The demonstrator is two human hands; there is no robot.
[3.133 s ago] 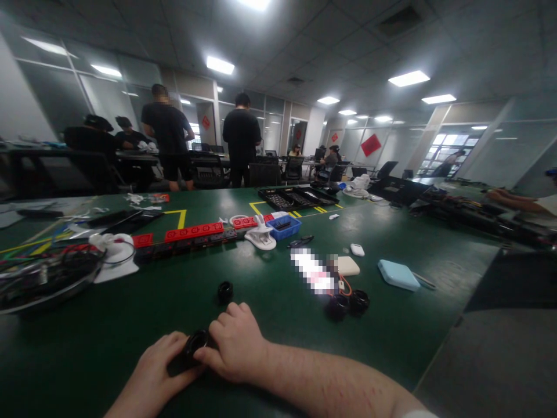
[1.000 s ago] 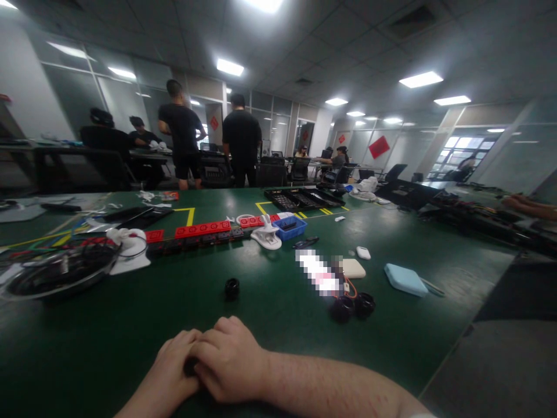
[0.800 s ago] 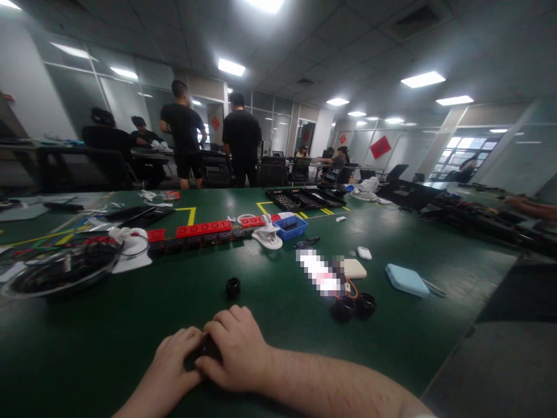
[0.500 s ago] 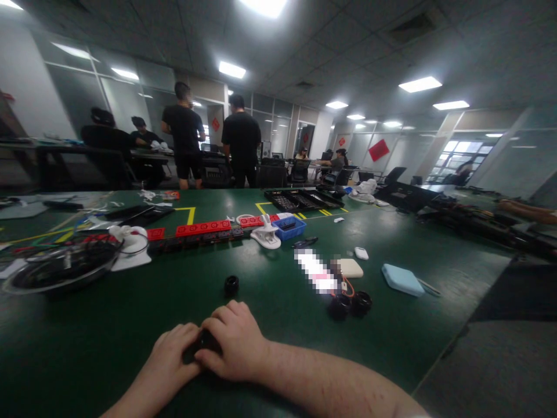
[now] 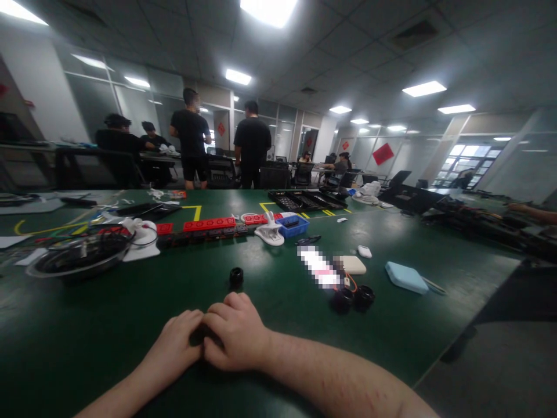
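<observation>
Risk: the small black part (image 5: 201, 335) is almost buried between the two hands, so I judge a slip of the fingers could send it rolling across the green table (image 5: 108, 325).
Cause: only a dark sliver shows between the knuckles, so the grip surface looks tiny; a sideways squeeze could pop it out.
Second risk: a loose black ring (image 5: 236, 276) sits just beyond the hands; a forward nudge could knock it away.
Left hand (image 5: 174, 348): curled, palm down on the table, fingers closed against the black part from its own side.
Right hand (image 5: 235, 334): fist-like, knuckles up, fingers folded over the same part, touching the left hand.
Forearms: the right one comes in from the lower right, lying low across the table; the left one enters from the bottom edge.
Where the part is: pinched between both hands, low over the table near the front edge.
Nearby: two more black rings (image 5: 353, 298) to the right with orange wire, a pale blue case (image 5: 405, 277) further right, a bowl of cables (image 5: 78, 260) to the left.
Background: people stand well apart at the far tables.
</observation>
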